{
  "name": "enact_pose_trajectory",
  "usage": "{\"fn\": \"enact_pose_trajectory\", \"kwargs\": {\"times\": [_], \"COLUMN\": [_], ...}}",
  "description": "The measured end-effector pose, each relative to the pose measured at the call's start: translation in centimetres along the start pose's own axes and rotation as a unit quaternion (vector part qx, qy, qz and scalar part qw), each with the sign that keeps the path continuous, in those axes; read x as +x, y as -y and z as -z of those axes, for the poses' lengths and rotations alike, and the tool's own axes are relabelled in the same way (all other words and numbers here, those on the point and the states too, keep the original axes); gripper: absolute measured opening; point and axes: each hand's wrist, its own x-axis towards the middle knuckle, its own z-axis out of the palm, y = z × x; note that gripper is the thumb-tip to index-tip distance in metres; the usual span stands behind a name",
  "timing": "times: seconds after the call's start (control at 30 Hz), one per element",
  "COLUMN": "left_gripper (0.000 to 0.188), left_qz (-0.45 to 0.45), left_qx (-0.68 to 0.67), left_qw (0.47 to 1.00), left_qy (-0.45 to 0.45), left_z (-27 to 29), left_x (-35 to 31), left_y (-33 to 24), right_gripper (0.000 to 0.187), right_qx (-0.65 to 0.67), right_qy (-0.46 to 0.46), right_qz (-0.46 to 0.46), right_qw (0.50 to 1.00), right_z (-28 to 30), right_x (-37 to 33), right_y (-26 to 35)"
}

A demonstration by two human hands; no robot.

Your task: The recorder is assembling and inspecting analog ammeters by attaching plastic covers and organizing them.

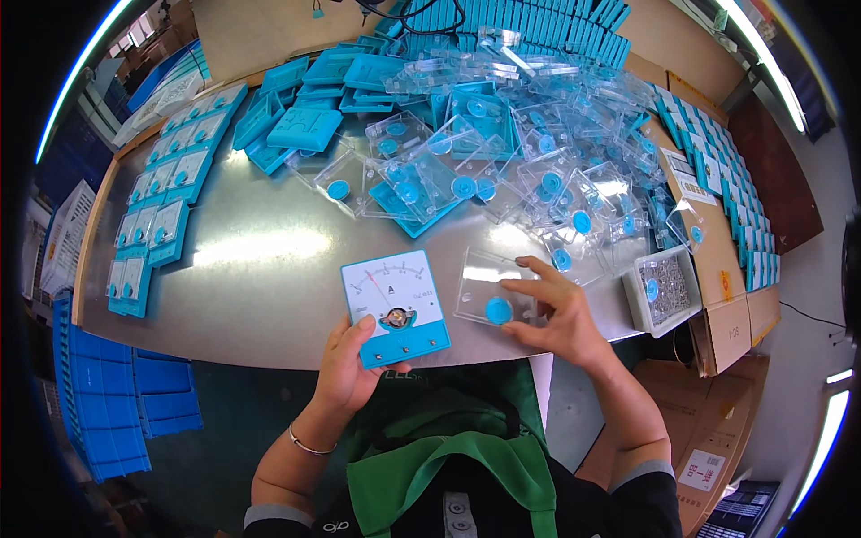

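My left hand (348, 363) grips an analog ammeter (395, 300) by its lower left side, thumb on the front. The meter has a white dial with a red needle, a blue lower body, and an uncovered coil in a round opening. To its right, my right hand (567, 314) has thumb and fingers around a clear plastic cover (477, 280) bearing a round blue disc near its lower edge. This cover is apart from the meter, just over the metal table's front part.
Clear covers (574, 184) and blue cases (307, 128) are heaped at the back of the metal table (260, 314). Rows of meters stand at left (166, 193) and right (717, 175). A white bin of small parts (668, 287) sits at the right edge by cardboard.
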Motion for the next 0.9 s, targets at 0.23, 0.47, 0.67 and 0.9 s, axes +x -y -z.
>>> {"fn": "enact_pose_trajectory", "kwargs": {"times": [0.23,0.47,0.67,0.9], "left_gripper": [0.05,0.049,0.046,0.052], "left_qz": [0.173,0.184,0.168,0.157], "left_qx": [-0.164,-0.215,-0.198,-0.186], "left_qw": [0.964,0.949,0.963,0.964], "left_qy": [0.121,0.136,0.07,0.102], "left_z": [-2.9,-3.4,-3.8,-3.7], "left_x": [1.0,0.9,0.3,0.2], "left_y": [2.7,4.0,4.6,4.5], "right_gripper": [0.051,0.051,0.051,0.046], "right_qx": [0.093,0.138,0.099,0.063], "right_qy": [0.063,0.077,0.07,0.083], "right_qz": [0.037,-0.007,0.01,0.018], "right_qw": [0.993,0.987,0.993,0.994], "right_z": [-0.2,0.2,-0.4,-0.5], "right_x": [1.4,0.7,0.4,0.7], "right_y": [1.7,1.5,1.4,1.8]}}
